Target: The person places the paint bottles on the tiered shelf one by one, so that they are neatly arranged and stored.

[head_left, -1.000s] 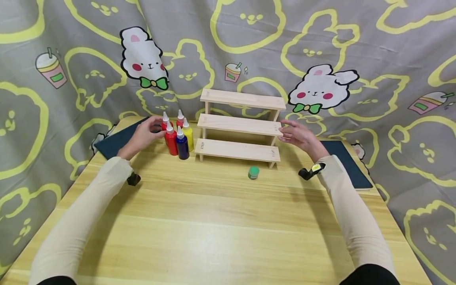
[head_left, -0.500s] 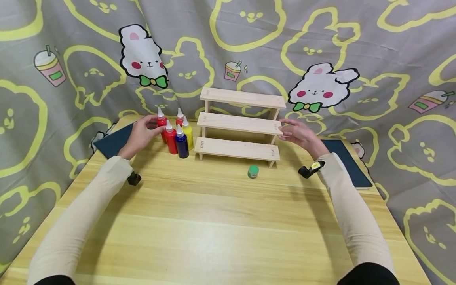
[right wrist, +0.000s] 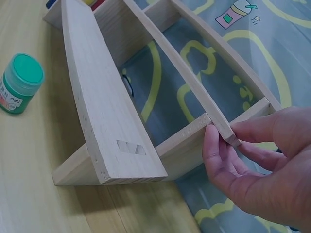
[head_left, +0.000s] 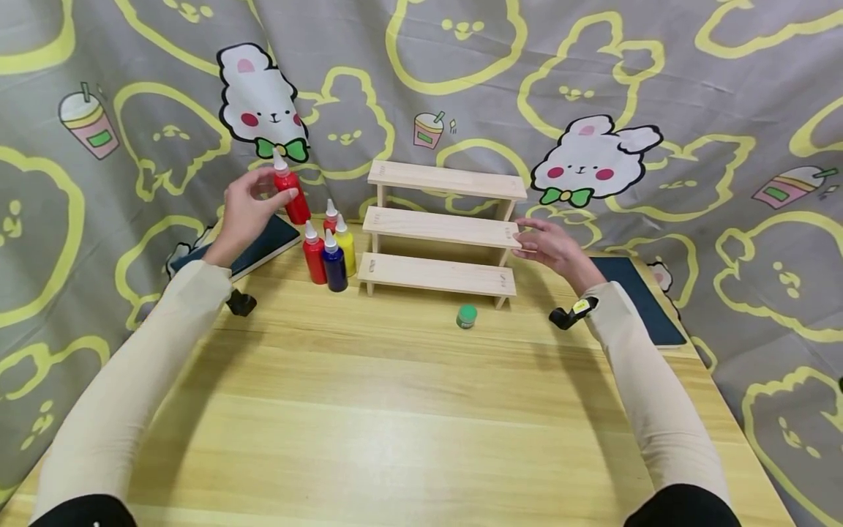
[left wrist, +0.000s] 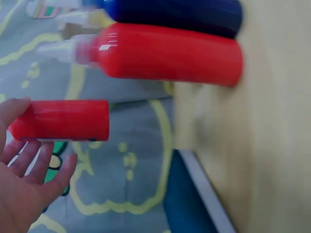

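My left hand grips a red squeeze bottle with a white nozzle, held in the air and slightly tilted. In the left wrist view the thumb and fingers hold that bottle near its upper end. Below it, another red bottle, a blue bottle and a yellow bottle stand upright, with one more red bottle partly hidden behind. My right hand pinches the right end of the middle step of a three-step wooden shelf, thumb above and fingers below.
A small green-lidded jar stands in front of the shelf. Dark blue flat objects lie at the left and right table edges. A patterned grey curtain hangs behind the wooden table.
My left hand has taken hold of the rear left red bottle and raised it off the table, up and slightly left. The right hand stays at the shelf's end.
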`<state>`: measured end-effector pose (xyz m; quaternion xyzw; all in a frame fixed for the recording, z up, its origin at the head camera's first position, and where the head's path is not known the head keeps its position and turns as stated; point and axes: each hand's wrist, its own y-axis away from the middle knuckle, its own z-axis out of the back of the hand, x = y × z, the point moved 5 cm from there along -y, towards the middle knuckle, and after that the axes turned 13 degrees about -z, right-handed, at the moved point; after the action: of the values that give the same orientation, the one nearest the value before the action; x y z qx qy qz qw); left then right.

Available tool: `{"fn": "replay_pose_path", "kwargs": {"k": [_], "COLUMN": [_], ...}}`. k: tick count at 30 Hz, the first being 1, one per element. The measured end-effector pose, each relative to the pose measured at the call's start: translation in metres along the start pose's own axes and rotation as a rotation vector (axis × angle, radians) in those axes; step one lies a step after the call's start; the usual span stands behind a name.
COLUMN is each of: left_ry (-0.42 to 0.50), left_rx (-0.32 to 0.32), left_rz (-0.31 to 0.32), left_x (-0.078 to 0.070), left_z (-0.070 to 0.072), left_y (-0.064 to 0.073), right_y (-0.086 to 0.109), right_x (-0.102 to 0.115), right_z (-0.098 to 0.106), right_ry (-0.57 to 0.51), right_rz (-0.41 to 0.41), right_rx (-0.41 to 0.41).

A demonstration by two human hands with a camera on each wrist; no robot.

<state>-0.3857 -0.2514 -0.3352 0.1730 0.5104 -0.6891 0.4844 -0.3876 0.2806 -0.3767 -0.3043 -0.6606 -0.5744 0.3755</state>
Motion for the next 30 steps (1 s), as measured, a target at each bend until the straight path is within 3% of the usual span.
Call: {"fn": "replay_pose_path", "kwargs": {"k": [5, 9, 16, 22, 30], "left_ry": [0.066, 0.152, 0.221, 0.253, 0.231], "left_rx": [-0.029, -0.011, 0.048, 0.123, 0.164], "left_rz": [-0.026, -0.047, -0.113, -0.129, -0.149], "left_x": [-0.019, -0.034, -0.069, -0.092, -0.107], "left_z": [0.008, 0.005, -0.024, -0.050, -0.082], "left_y": [-0.019, -0.033, -0.051, -0.064, -0.076], "right_y": [-0.001, -0.001, -0.001, -0.001, 0.001], "right_x": [0.000, 0.000, 0.001, 0.000, 0.001], "right_z": [-0.002, -0.002, 0.000, 0.001, 0.001], "right_ry": [0.005, 0.020, 0.035, 0.024, 0.028], "right_rz": [0.009, 0.011, 0.028, 0.018, 0.023], "right_rx": [0.003, -0.001, -0.016, -0.012, -0.012]}}
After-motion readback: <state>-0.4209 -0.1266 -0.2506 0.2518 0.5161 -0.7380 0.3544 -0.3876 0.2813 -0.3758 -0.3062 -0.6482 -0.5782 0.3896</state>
